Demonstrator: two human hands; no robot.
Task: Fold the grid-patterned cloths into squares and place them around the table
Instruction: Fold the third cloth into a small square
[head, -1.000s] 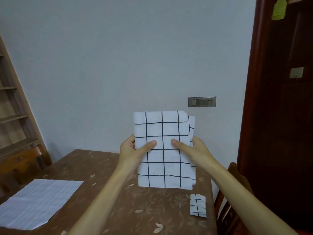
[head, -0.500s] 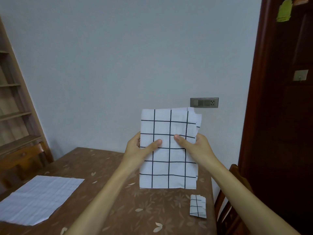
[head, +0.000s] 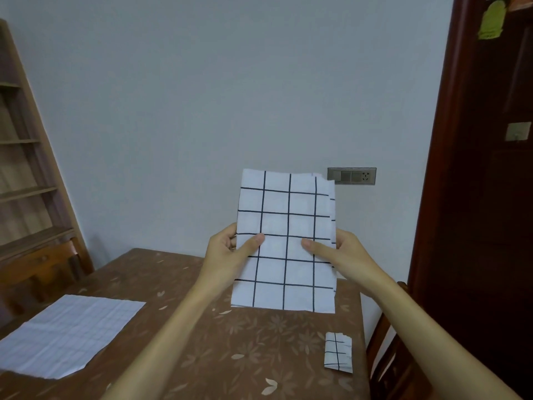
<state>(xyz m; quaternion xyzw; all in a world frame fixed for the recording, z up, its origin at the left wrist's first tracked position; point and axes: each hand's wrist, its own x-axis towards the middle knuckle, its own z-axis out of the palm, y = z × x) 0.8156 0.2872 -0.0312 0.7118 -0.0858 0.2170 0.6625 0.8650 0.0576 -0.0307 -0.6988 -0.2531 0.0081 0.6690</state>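
I hold a white cloth with a black grid (head: 285, 226) upright in the air above the brown table (head: 230, 342). It is folded into a tall rectangle with several layers showing at its right edge. My left hand (head: 227, 252) pinches its left edge, thumb on the front. My right hand (head: 343, 252) pinches the right edge the same way. A small folded grid cloth (head: 337, 353) lies near the table's right edge. A larger white cloth (head: 66, 333) lies spread flat at the table's left.
A wooden chair (head: 395, 356) stands at the table's right side, beside a dark door (head: 484, 197). Wooden shelves (head: 26, 174) and another chair (head: 43, 267) are at the left. The wall with a switch plate (head: 352, 176) is just behind the table.
The held cloth and both hands have drifted slightly right in view. The grip is unchanged.
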